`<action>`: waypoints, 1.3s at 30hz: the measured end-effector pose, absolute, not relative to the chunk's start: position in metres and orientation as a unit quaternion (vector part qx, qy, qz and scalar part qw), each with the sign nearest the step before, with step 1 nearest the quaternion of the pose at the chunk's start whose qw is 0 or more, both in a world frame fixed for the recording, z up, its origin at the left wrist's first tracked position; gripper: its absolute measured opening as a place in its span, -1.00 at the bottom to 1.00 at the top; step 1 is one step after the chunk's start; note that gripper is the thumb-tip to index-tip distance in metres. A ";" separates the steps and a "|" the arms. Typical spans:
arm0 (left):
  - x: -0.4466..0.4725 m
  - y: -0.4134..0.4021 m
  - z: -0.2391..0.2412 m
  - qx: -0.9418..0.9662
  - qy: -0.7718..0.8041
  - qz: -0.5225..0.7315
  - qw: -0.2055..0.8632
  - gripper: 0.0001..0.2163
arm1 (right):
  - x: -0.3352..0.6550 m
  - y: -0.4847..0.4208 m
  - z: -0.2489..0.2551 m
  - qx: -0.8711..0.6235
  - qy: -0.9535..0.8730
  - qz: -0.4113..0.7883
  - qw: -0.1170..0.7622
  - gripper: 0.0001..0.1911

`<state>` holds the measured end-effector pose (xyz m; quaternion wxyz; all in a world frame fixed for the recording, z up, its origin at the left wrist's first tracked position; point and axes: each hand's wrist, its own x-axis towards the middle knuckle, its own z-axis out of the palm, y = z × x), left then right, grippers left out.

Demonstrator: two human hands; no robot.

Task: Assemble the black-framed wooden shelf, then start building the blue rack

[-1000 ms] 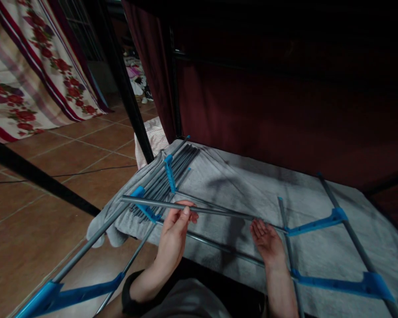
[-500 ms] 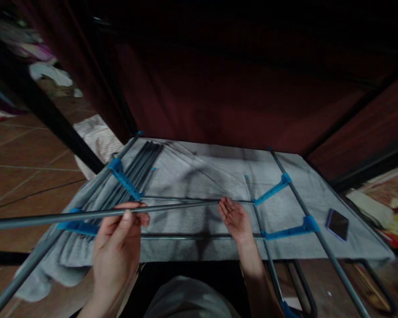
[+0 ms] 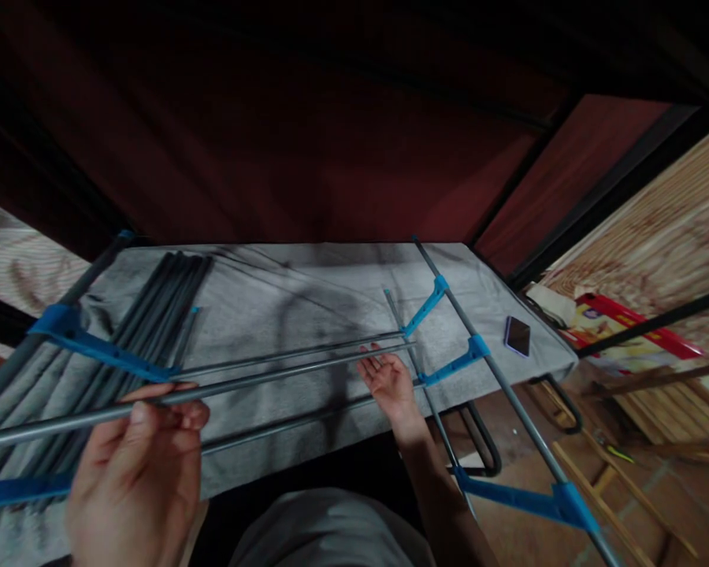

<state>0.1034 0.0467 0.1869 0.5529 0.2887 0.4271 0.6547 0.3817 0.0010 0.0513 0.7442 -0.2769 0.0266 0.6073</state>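
Observation:
My left hand (image 3: 139, 461) is closed around a long grey metal tube (image 3: 272, 372), the thumb pressed along its near side. My right hand (image 3: 388, 384) is palm up with its fingers spread, and the tube's far end crosses at its fingertips; whether they touch it I cannot tell. Below lies a frame of grey poles joined by blue plastic brackets, one bracket (image 3: 103, 346) at the left and another bracket (image 3: 454, 361) at the right. Two crossbars run between the sides, the far crossbar (image 3: 295, 352) just beyond the held tube.
Several loose grey tubes (image 3: 159, 307) lie bundled at the left on the grey cloth-covered table (image 3: 331, 283). A phone (image 3: 517, 336) rests near the right edge. A dark red panel (image 3: 307, 173) stands behind. On the right are a red and yellow box (image 3: 620, 331) and wooden pieces (image 3: 662, 409).
The view has turned right, so the table and frame sit further left. My left hand still grips the tube, and its far end now reaches past my right fingertips.

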 end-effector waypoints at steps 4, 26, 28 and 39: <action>0.125 0.051 0.169 0.245 0.392 0.654 0.600 -0.95 | 0.401 -0.010 0.049 -0.278 0.028 0.571 0.772 -0.76; 0.095 0.083 0.057 0.063 0.480 0.590 0.646 -0.88 | 0.417 -0.024 0.009 -0.469 -0.024 0.499 0.729 -0.90; 0.085 0.087 0.054 0.053 0.485 0.606 0.628 -0.87 | 0.420 -0.024 0.010 -0.472 -0.025 0.499 0.727 -0.90; 0.048 0.096 0.050 0.054 0.496 0.659 0.562 -0.89 | 0.436 -0.024 0.000 -0.521 -0.061 0.412 0.745 -0.80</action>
